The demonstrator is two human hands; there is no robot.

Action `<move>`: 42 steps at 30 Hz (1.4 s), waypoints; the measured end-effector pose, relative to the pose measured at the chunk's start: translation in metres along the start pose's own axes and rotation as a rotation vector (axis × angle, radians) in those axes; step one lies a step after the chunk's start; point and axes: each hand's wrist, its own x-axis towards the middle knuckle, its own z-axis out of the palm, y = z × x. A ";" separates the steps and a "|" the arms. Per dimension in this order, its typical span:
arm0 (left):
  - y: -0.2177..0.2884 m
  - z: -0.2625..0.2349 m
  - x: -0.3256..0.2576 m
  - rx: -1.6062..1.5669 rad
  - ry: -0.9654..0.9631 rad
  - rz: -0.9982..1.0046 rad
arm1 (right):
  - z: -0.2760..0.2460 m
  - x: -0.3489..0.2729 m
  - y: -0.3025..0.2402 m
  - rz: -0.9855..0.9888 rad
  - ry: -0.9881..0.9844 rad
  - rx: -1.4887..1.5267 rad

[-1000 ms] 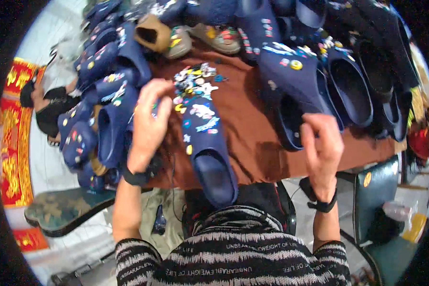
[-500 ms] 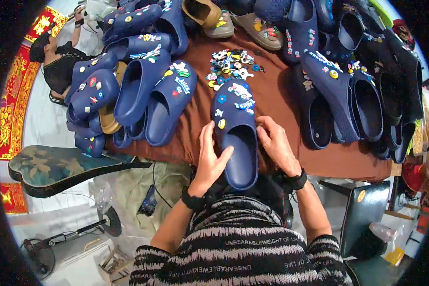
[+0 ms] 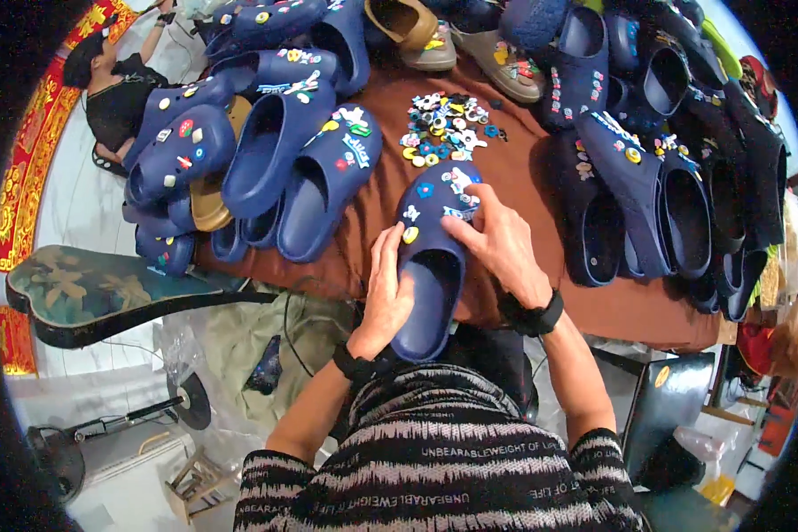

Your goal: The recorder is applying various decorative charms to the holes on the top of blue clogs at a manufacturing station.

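Observation:
A navy blue clog (image 3: 433,293) lies in front of me, toe pointing away, its upper dotted with small decorative charms. My left hand (image 3: 387,297) grips it along the left side, fingers against the outer wall and thumb at the foot opening. Over the right part of the upper, my right hand (image 3: 504,244) has thumb and forefinger on either side of a blue-and-white shoe charm (image 3: 458,214), partly covering it. Just past the toe sits a pile of loose, colourful shoe charms (image 3: 443,124).
Navy clogs with charms (image 3: 328,191) are heaped at the left of the brown cloth-covered table (image 3: 523,151), and more dark clogs (image 3: 594,222) at the right. Beige clogs (image 3: 505,71) stand at the back. A padded chair (image 3: 115,297) is at left; beyond it, a person in black (image 3: 120,97).
My right hand has moved from the clog's right edge up and left onto the charms. The clog has tilted slightly, its heel shifting left. The view has shifted a little.

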 end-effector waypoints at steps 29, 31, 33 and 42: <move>0.006 0.011 0.028 0.110 0.002 0.097 | 0.022 0.038 0.028 -0.303 0.040 -0.213; 0.010 0.007 0.025 0.149 -0.006 0.055 | 0.024 0.040 0.030 -0.310 -0.001 -0.180; 0.008 0.004 0.020 0.212 -0.005 0.081 | 0.027 0.042 0.029 -0.345 -0.049 -0.181; 0.008 -0.017 0.040 0.346 -0.218 0.109 | 0.026 0.053 0.035 -0.240 -0.091 -0.162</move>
